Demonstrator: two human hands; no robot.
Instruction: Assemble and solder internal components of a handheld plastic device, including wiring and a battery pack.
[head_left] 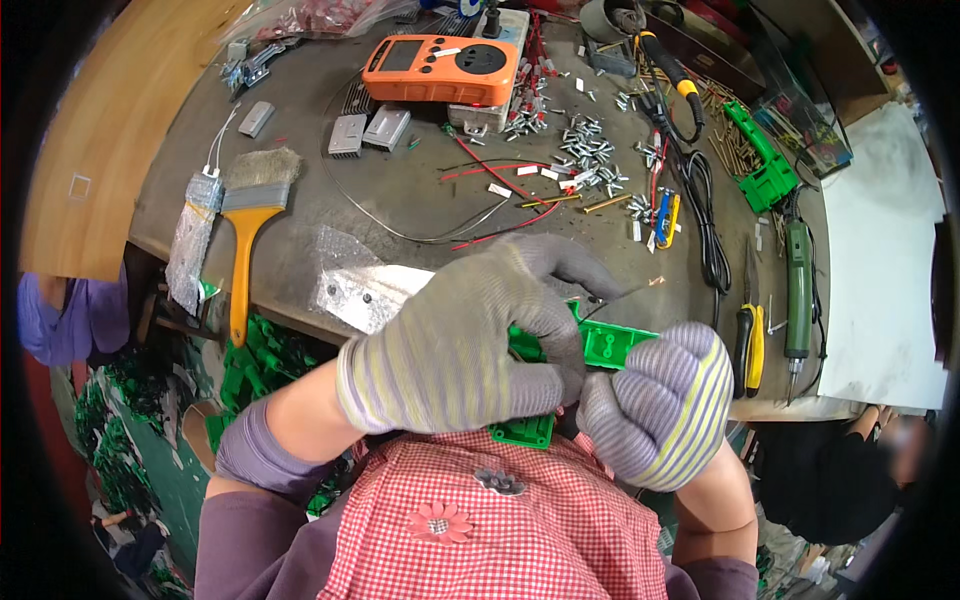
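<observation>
Both my hands wear grey gloves with yellow-green stripes. A green plastic housing (pixel 610 345) is between them at the table's near edge, above the checked apron; its lower end (pixel 524 431) shows beneath my left hand. My left hand (pixel 470 335) is curled over the housing, covering its middle. Its outstretched finger is beside a thin dark wire (pixel 625 294) with a bare coppery end. My right hand (pixel 660 405) is closed in a fist against the housing's right part. Whatever is inside that fist is hidden.
Beyond my hands are loose screws (pixel 588 150), red wires (pixel 500 172) and an orange meter (pixel 440 70). A yellow-handled brush (pixel 245 240) lies left; pliers (pixel 750 340), a green soldering iron (pixel 797 290) and another green housing (pixel 765 170) lie right. A person (pixel 840 475) is at lower right.
</observation>
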